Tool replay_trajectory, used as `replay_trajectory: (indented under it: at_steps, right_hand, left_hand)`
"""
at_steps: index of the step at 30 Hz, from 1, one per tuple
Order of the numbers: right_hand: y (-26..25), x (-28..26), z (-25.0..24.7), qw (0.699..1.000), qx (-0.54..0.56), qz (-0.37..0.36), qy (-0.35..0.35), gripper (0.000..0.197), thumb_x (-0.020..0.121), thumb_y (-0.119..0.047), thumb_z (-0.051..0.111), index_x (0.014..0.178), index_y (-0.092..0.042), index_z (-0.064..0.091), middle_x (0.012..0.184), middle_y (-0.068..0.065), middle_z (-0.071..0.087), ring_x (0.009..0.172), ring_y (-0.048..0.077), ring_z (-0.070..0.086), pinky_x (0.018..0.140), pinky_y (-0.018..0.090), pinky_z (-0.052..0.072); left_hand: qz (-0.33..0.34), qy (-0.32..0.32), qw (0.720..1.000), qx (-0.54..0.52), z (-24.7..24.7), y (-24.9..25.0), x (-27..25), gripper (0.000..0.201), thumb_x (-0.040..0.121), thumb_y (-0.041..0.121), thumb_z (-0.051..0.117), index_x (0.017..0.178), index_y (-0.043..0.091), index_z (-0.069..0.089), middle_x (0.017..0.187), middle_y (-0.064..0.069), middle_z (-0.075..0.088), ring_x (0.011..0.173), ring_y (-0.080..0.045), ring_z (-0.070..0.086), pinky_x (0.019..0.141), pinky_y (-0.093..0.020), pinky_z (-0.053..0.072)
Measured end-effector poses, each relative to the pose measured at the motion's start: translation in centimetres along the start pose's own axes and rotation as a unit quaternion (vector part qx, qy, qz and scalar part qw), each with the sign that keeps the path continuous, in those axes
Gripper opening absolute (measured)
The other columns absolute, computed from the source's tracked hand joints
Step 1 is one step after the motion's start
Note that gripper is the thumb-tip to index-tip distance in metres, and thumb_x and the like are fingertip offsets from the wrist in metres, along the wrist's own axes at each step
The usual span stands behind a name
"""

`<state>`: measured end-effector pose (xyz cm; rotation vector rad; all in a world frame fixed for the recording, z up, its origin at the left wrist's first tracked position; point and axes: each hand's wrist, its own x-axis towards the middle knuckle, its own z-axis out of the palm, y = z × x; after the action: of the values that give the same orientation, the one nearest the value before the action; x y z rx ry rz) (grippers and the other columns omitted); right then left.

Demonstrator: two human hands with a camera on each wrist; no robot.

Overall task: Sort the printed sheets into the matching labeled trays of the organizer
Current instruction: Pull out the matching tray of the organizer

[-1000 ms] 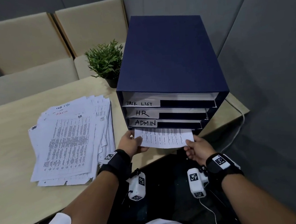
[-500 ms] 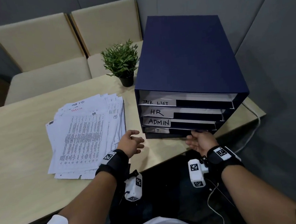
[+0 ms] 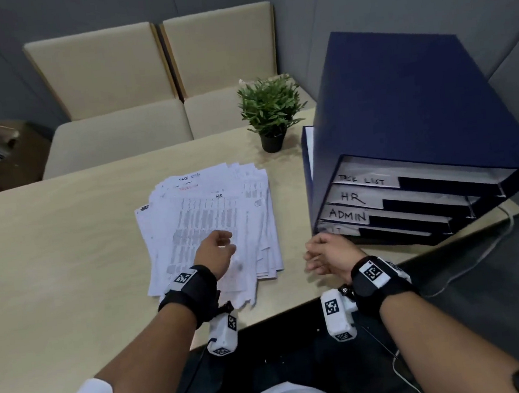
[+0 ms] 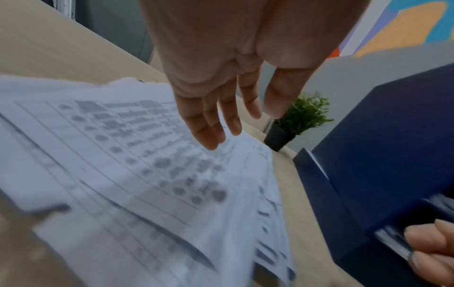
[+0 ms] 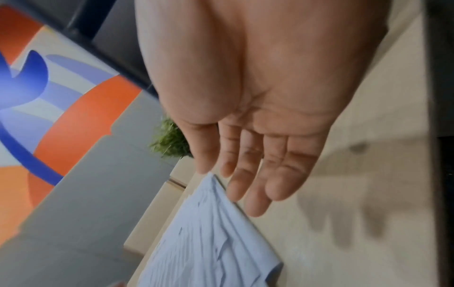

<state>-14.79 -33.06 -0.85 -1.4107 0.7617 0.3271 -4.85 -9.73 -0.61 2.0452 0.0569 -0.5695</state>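
Hands first: the left hand (image 3: 214, 253) hovers, fingers relaxed and empty, over the sheets (image 3: 209, 220) fanned on the worktop (image 3: 66, 246), the right hand (image 3: 328, 253) likewise empty near the organizer (image 3: 403, 119) (thin, limp, slippery paper, best pinched at a free corner).

The sheet held at the organizer (image 3: 407, 163) is no longer showing. The left hand (image 3: 214, 253) is now hovering over the paper stack (image 3: 209, 220), fingers relaxed. The right hand (image 3: 330, 254) is withdrawing over the desk (image 3: 51, 248), empty.
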Motion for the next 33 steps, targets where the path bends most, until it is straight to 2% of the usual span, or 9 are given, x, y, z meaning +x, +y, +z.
replay_trajectory:
  at_steps: [3, 6, 10, 15, 18, 23, 27, 30, 33]
  right_hand:
    - [-0.8, 0.3, 4.9, 0.999, -0.033, -0.013, -0.010, 0.010, 0.095, -0.007, 0.055, 0.085, -0.011, 0.054, 0.080, 0.010, 0.061, 0.056, 0.020, 0.057, 0.041, 0.019, 0.041]
    - [-1.4, 0.6, 8.9, 0.999, -0.047, -0.017, -0.009, 0.011, 0.091, -0.001, 0.056, 0.085, -0.010, 0.056, 0.084, 0.011, 0.060, 0.058, 0.020, 0.055, 0.045, 0.021, 0.040]
    - [-1.7, 1.2, 12.8, 0.996, -0.080, -0.016, 0.034, 0.005, 0.093, -0.009, 0.057, 0.096, -0.011, 0.060, 0.098, 0.010, 0.062, 0.075, 0.020, 0.059, 0.060, 0.029, 0.048]
    - [-1.4, 1.9, 15.6, 0.982, -0.169, 0.002, 0.091, 0.034, 0.093, -0.021, 0.060, 0.125, -0.010, 0.054, 0.119, 0.005, 0.057, 0.096, 0.022, 0.058, 0.077, 0.033, 0.052]
    - [-0.6, 2.4, 16.5, 0.966, -0.227, 0.034, 0.121, 0.047, 0.092, -0.025, 0.061, 0.133, -0.007, 0.049, 0.120, 0.007, 0.055, 0.097, 0.025, 0.057, 0.082, 0.035, 0.050]
    - [0.0, 3.0, 18.1, 0.948, -0.276, 0.064, 0.145, 0.059, 0.092, -0.032, 0.061, 0.140, -0.004, 0.039, 0.139, 0.014, 0.049, 0.119, 0.030, 0.053, 0.100, 0.040, 0.045]
    - [-0.4, 2.9, 19.1, 0.959, -0.232, 0.055, 0.152, 0.055, 0.095, -0.025, 0.057, 0.141, 0.000, 0.037, 0.141, 0.014, 0.047, 0.128, 0.029, 0.047, 0.097, 0.029, 0.038]
    - [-0.2, 2.8, 19.2, 0.969, -0.199, 0.011, 0.148, 0.037, 0.097, -0.012, 0.053, 0.131, -0.002, 0.048, 0.136, 0.011, 0.053, 0.118, 0.026, 0.053, 0.091, 0.027, 0.040]
    - [0.0, 2.3, 18.5, 0.974, -0.172, -0.020, 0.145, 0.032, 0.096, -0.008, 0.053, 0.127, -0.003, 0.053, 0.135, 0.013, 0.055, 0.121, 0.029, 0.053, 0.103, 0.036, 0.041]
  left_hand:
    - [-0.006, 0.010, 0.999, 0.030, -4.1, -1.8, 1.0, 0.033, 0.092, 0.009, 0.055, 0.124, 0.011, 0.056, 0.129, -0.007, 0.056, 0.117, -0.023, 0.053, 0.092, -0.029, 0.041]
    - [-0.006, 0.017, 0.998, 0.055, -7.1, -3.5, 1.9, 0.035, 0.092, 0.013, 0.056, 0.127, 0.014, 0.055, 0.137, -0.007, 0.052, 0.121, -0.025, 0.052, 0.101, -0.034, 0.041]
    - [-0.021, 0.013, 0.997, 0.074, -9.7, -5.5, 2.9, 0.037, 0.091, 0.011, 0.056, 0.127, 0.016, 0.055, 0.128, -0.010, 0.057, 0.079, -0.024, 0.059, 0.078, -0.028, 0.045]
    - [-0.028, -0.031, 0.994, 0.100, -11.2, -7.7, 3.3, 0.043, 0.088, 0.015, 0.059, 0.130, 0.018, 0.054, 0.129, -0.015, 0.058, 0.112, -0.037, 0.059, 0.100, -0.043, 0.045]
    - [-0.023, -0.057, 0.992, 0.109, -11.6, -8.7, 3.1, 0.045, 0.088, 0.015, 0.059, 0.133, 0.018, 0.052, 0.136, -0.009, 0.054, 0.116, -0.033, 0.056, 0.103, -0.040, 0.042]
    - [-0.014, -0.090, 0.987, 0.132, -12.2, -9.9, 3.0, 0.047, 0.090, 0.016, 0.058, 0.136, 0.015, 0.049, 0.139, -0.010, 0.051, 0.127, -0.025, 0.049, 0.107, -0.033, 0.037]
    - [-0.012, -0.104, 0.985, 0.136, -12.4, -10.5, 2.7, 0.045, 0.090, 0.018, 0.058, 0.134, 0.016, 0.051, 0.135, -0.010, 0.053, 0.124, -0.025, 0.050, 0.105, -0.032, 0.038]
    - [-0.008, -0.107, 0.986, 0.130, -12.4, -10.6, 2.6, 0.044, 0.089, 0.018, 0.059, 0.132, 0.016, 0.052, 0.132, -0.012, 0.055, 0.120, -0.027, 0.052, 0.103, -0.033, 0.040]
    - [-0.006, -0.094, 0.989, 0.112, -12.7, -10.4, 2.6, 0.045, 0.089, 0.015, 0.059, 0.133, 0.015, 0.050, 0.135, -0.011, 0.053, 0.124, -0.026, 0.050, 0.104, -0.034, 0.039]
